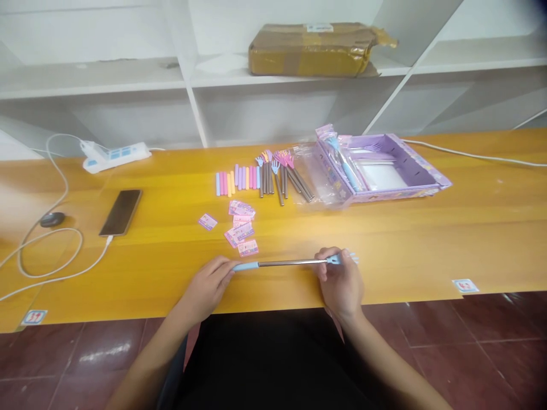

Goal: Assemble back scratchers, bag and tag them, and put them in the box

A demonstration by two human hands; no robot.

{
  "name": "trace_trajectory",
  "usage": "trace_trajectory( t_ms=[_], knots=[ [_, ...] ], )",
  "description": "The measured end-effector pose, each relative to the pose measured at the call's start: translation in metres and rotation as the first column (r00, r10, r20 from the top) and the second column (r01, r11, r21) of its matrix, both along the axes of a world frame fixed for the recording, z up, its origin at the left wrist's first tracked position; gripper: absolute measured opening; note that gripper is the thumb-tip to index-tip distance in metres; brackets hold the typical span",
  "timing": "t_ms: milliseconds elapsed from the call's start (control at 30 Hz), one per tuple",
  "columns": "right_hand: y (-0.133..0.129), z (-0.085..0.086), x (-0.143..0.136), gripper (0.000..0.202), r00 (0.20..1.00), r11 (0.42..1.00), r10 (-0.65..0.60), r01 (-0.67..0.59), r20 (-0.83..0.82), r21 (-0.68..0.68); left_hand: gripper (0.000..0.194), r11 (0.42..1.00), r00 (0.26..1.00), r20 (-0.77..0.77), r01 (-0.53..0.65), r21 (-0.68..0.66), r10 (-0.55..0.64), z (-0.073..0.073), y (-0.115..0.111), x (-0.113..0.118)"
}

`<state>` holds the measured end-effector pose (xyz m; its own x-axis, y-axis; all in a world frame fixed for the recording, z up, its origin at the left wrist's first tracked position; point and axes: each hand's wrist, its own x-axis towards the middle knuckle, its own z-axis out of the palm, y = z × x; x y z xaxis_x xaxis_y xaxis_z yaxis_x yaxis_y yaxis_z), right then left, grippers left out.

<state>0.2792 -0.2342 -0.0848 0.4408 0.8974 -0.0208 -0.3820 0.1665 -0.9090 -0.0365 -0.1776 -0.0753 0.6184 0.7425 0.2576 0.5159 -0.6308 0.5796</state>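
Observation:
A back scratcher (293,262) with a metal rod, a light blue handle and a light blue claw lies level between my hands near the table's front edge. My left hand (208,285) is closed on the end of its blue handle. The fingers of my right hand (341,282) are wrapped round the claw end. Beyond them lie several small printed cards (248,247). Farther back are a row of coloured handle sleeves (243,177) and several metal rods with coloured claws (282,188).
A purple box (401,165) with wrapped pieces stands at the back right. On the left are a phone (122,212), cables, a black mouse-like object (52,220) and a power strip (122,155). A taped carton (307,54) sits on the white shelf (128,82).

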Motion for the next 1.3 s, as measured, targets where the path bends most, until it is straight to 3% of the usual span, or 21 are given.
trace_trajectory(
  t_ms=[433,767,1000,1300],
  knots=[
    [-0.003,-0.002,0.002,0.046,0.997,0.999,-0.040,0.038,0.063,0.031,0.034,0.998,0.998,-0.029,0.056,0.042,-0.054,0.001,-0.001,0.000],
    [-0.006,0.003,-0.001,0.046,0.991,0.991,-0.065,0.050,0.115,0.128,0.037,0.996,0.994,-0.070,0.085,0.026,-0.083,-0.004,-0.002,-0.003],
    [-0.004,0.006,0.003,0.045,0.999,0.999,0.031,-0.033,0.045,0.034,0.034,0.996,0.996,-0.012,0.089,0.024,-0.089,0.000,-0.003,-0.004],
    [-0.005,0.007,0.001,0.046,0.997,0.997,0.050,-0.053,0.053,0.050,0.032,0.994,0.995,0.007,0.102,0.042,-0.103,0.001,-0.005,-0.003]
  ],
)
